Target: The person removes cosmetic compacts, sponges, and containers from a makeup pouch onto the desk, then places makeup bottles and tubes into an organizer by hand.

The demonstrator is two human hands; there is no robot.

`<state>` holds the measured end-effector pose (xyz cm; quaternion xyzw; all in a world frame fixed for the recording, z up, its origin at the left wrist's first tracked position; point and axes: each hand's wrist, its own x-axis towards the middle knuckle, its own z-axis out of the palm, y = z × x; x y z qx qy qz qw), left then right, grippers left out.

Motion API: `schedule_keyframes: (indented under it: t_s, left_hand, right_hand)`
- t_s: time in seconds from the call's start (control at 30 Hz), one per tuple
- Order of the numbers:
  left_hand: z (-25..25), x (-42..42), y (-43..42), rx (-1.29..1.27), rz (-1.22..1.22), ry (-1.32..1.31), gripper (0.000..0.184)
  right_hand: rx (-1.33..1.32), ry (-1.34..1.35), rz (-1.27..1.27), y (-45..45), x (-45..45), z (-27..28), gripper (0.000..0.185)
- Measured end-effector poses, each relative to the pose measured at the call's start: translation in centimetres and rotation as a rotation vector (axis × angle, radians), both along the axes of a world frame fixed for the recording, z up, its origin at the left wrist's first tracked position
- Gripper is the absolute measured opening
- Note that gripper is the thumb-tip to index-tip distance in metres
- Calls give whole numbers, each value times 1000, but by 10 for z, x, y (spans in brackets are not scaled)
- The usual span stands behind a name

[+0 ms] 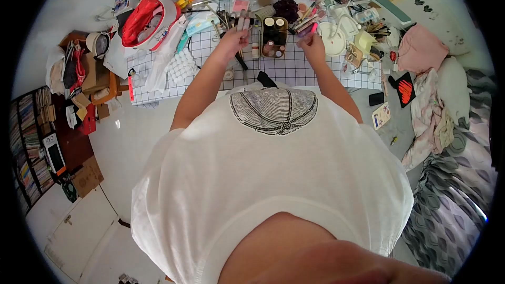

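Slim clear-and-pink cosmetic tubes (pixel 243 23) stand up from the closed fingers of my left hand (pixel 230 45), over the gridded tabletop. My right hand (pixel 313 49) is closed around a slim bright-pink cosmetic tube (pixel 314 27), whose lower part the fingers hide. Between the hands stands an open box (pixel 287 33) with several bottles and jars inside, some with pale round lids. A small upright bottle (pixel 255 50) is just left of this box, close to my left hand. Dark brushes or pencils (pixel 225 21) lie beyond my left fingers.
A white-and-red bag (pixel 167 26) and a white bumpy pad (pixel 182 67) lie on the left of the gridded table (pixel 294 75). Cosmetics, brushes and a white round dish (pixel 333 46) crowd the right side. A dark phone (pixel 376 98) rests on the grey surface at right.
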<state>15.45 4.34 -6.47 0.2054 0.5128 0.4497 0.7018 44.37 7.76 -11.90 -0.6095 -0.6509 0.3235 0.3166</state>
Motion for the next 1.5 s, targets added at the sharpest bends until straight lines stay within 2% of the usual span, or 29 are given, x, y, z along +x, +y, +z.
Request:
schedule_keyframes:
  t_s: [0.1, 0.17, 0.4, 0.5, 0.6, 0.67, 0.77, 0.87, 0.97, 1.17, 1.27, 1.37, 1.5]
  left_hand:
    - [4, 9, -2, 14, -61, -117, 17]
    - [8, 14, -3, 38, -114, -139, 19]
    - [37, 34, -3, 111, -323, 13, 32]
    - [33, 41, 0, 177, -436, 30, 35]
    - [32, 49, 3, 256, -604, -3, 32]
    - [4, 53, 13, 306, -664, 39, 33]
    - [8, 57, 12, 383, -662, 299, 32]
    - [12, 60, 2, 765, -545, 1028, 28]
    - [23, 70, -3, 582, -616, 1103, 23]
    - [-26, 77, 5, 926, -753, 1076, 23]
    - [-14, 75, 10, 919, -897, 1219, 20]
    - [-2, 62, 11, 806, -935, 1228, 20]
    - [-15, 44, 13, 867, -825, 1252, 19]
  right_hand:
    - [38, -189, -5, -3, -2, -7, 30]
    - [111, -143, 0, 2, 3, -33, 34]
    - [524, -330, 25, 5, -6, 1, 37]
    - [-178, 486, 90, 3, -32, 63, 40]
    - [-659, 1012, 70, 4, -44, 89, 37]
    - [-633, 983, 71, 4, -48, 93, 29]
    - [-562, 902, 99, 8, -42, 81, 22]
    - [-454, 877, 0, 6, -30, 79, 17]
    - [-401, 855, -65, 6, -13, 69, 16]
    - [-324, 696, -21, -2, 12, 60, 18]
    - [-311, 646, 15, -9, 6, 64, 17]
    - [-295, 599, 80, -12, -1, 69, 17]
    - [-233, 563, 176, -15, -19, 65, 19]
